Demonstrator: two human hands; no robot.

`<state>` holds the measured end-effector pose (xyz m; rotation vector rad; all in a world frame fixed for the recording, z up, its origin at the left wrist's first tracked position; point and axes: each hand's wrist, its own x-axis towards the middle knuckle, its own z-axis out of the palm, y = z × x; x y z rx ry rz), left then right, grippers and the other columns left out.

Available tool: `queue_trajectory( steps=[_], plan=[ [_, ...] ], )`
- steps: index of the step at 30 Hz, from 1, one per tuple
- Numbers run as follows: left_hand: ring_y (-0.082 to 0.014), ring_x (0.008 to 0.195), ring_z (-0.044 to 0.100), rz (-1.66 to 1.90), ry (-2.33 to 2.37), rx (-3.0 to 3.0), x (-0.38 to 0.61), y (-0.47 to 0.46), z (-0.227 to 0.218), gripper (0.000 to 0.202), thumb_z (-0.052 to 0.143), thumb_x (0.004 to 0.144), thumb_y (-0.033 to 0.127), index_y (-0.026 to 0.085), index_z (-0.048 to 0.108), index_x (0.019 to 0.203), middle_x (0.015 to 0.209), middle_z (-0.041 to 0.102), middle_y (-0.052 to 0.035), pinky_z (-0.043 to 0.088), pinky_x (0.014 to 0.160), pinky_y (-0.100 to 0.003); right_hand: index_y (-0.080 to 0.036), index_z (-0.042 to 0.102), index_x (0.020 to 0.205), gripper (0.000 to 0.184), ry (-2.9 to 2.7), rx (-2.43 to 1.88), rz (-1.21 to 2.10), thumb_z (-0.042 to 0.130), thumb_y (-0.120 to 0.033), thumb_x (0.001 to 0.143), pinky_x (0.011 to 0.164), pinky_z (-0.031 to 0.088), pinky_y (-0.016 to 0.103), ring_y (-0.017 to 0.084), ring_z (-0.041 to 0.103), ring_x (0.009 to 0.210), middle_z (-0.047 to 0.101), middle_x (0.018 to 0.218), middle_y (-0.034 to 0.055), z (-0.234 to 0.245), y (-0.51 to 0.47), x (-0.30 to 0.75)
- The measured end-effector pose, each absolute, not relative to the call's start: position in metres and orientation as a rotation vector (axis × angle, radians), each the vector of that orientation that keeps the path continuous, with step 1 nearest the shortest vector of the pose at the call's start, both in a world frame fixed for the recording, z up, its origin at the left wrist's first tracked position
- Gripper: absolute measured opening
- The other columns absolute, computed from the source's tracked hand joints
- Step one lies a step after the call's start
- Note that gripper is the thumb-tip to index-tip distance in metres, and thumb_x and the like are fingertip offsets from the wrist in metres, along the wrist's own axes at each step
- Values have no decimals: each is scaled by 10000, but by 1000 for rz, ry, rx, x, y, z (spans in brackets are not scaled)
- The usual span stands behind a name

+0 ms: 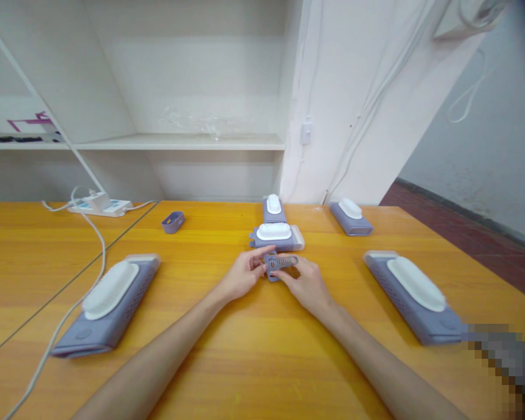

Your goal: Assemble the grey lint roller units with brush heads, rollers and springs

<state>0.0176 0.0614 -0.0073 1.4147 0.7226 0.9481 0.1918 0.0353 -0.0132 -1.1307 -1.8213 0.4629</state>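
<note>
My left hand point(244, 273) has its thumb and fingers closed on the left edge of a small grey-purple plastic part point(272, 275). From the right, my right hand point(308, 281) pinches the same part, where a ribbed, spring-like piece point(282, 262) sticks out sideways. Whether that piece is joined to the part, I cannot tell. Just beyond my fingers lies a grey-purple case with a white brush-like top point(275, 232), a clear piece at its right end. Another such case point(273, 209) lies behind it.
Similar white-topped cases lie at the left point(109, 303), the right point(415, 291) and the back right point(350, 216). A small hollow purple piece point(173, 222) sits at the back left. Beside it is a power strip point(100, 203); its white cable point(102, 245) crosses the table's left side.
</note>
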Motion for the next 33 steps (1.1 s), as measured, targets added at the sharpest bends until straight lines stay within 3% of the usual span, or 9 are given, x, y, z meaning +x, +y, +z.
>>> queue_trajectory(
  steps=[7,24,33],
  plan=[
    [-142,736,569,961,739,1358,15,64,-7,634,700,729,385,140,508,1282,933,662,-96,421,651,-239,-170,640,998,243,-1544,-1073,961,606,-297,794,799,539,358,204,679,827,715,896,67,-19,45,197],
    [-184,855,617,913,744,1377,17,57,1,562,720,707,333,146,571,1216,991,679,-103,454,812,-312,-165,631,971,285,-1536,-1098,1089,657,-326,738,728,529,341,190,675,722,718,779,40,-13,47,199],
    [-215,962,612,948,703,1339,17,60,-2,563,730,703,335,144,573,1209,1014,678,-111,435,906,-356,-164,664,843,203,-1558,-1062,1091,668,-339,740,773,528,357,199,670,791,718,857,59,-11,45,197]
  ],
)
